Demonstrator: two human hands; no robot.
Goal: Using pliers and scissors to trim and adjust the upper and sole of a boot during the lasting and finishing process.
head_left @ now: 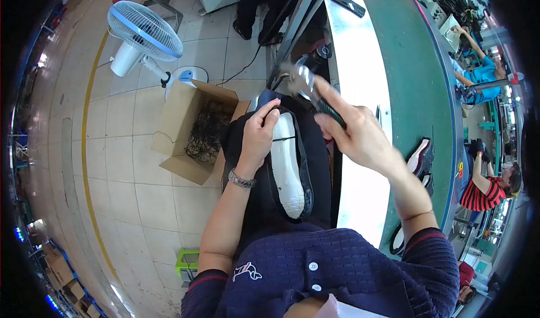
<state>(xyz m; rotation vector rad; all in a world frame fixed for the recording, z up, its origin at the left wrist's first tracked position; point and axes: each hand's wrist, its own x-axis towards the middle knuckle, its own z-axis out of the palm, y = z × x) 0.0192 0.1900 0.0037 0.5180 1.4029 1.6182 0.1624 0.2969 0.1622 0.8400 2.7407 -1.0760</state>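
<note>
Across my lap lies a black shoe upper fitted round a white shoe last or insole, underside up. A thin black band crosses the white surface. My left hand is closed on the shoe's far end, thumb and fingers pinching its edge. My right hand grips a metal-headed hand tool, by its look a pair of pliers with dark handles. The tool is raised above and right of the shoe's far end, apart from it. Motion blurs the tool's head, so its jaws are unclear.
An open cardboard box of tangled black strands stands left of my lap, near a fan. At right runs a metal bench edge beside a green belt, with shoes and a phone. Co-workers sit beyond.
</note>
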